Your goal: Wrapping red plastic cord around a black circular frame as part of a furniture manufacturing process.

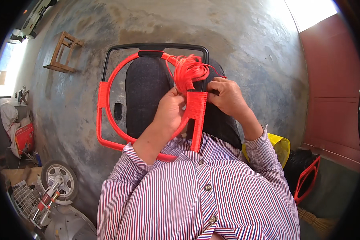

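A black rectangular frame [156,47] with a round ring [110,94] inside it rests across my thighs. Glossy red strip is wound round the ring and much of the frame; the top bar and upper sides show bare black. My left hand [170,110] is closed around the right part of the ring, just under a loose bundle of red strip [190,72]; some of its fingertips are hidden. A thin strand runs from the bundle to my right hand [228,96], whose fingers pinch it beside the frame's right bar.
A small wooden stool [64,52] stands on the concrete floor at the far left. A wheeled vehicle [60,180] is at the lower left, near a red bag [25,138]. To my right are a yellow bag [279,148], black frames with a red one [308,180], and a red door [332,88].
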